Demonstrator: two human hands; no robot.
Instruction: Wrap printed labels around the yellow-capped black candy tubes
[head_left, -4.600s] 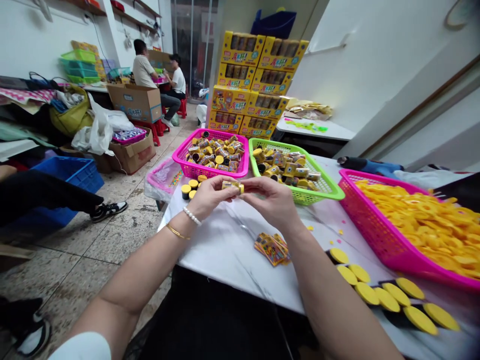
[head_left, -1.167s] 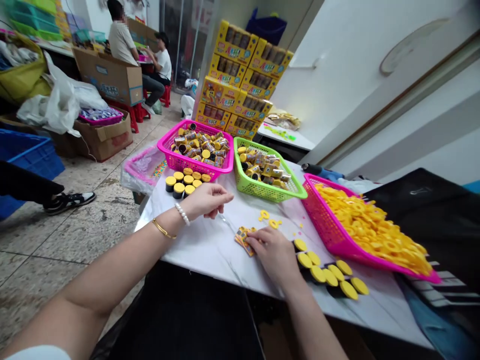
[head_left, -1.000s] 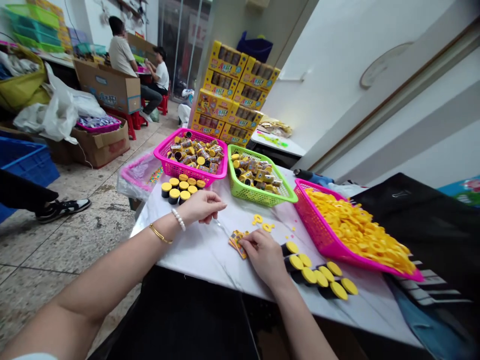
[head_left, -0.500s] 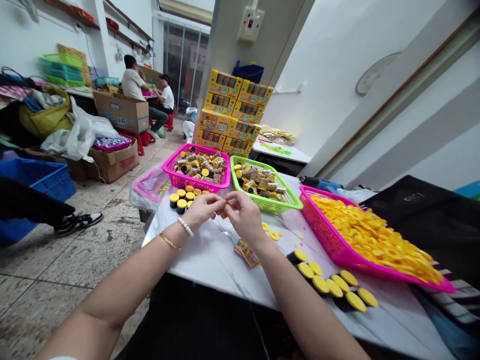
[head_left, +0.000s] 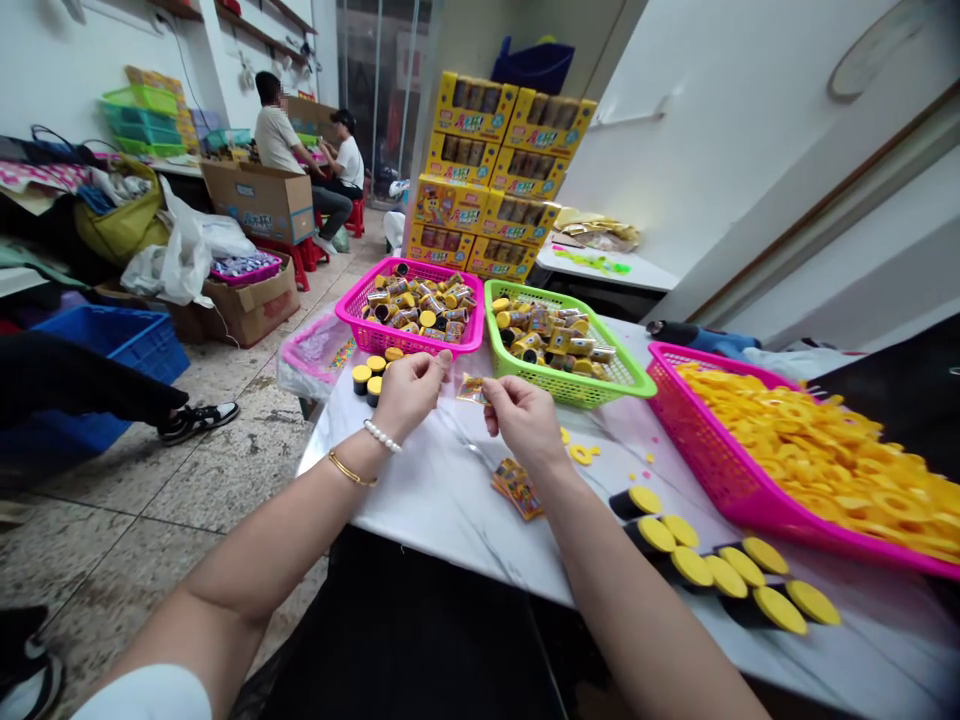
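My right hand (head_left: 521, 415) pinches a small, shiny printed label (head_left: 472, 388) by its right end, above the white table (head_left: 442, 500). My left hand (head_left: 411, 392) is closed with thumb and fingertips together, just left of the label and apart from it. Whether anything thin is between those fingertips is hidden. Below my right hand lies a small stack of colourful printed labels (head_left: 516, 487). Several black cups with yellow lids (head_left: 361, 377) stand beyond my left hand. More yellow-lidded black cups (head_left: 691, 566) stand in a group to the right.
Behind my hands, a pink basket (head_left: 409, 345) and a green basket (head_left: 577, 390) hold small labelled cups. A larger pink basket (head_left: 694, 460) is heaped with yellow ring pieces (head_left: 840, 460). Yellow boxes (head_left: 487, 215) are stacked at the back. Two people sit at the far left.
My hands have come apart from each other, and the label now shows in my right fingers. The view has shifted, so the table's contents appear elsewhere in the picture.
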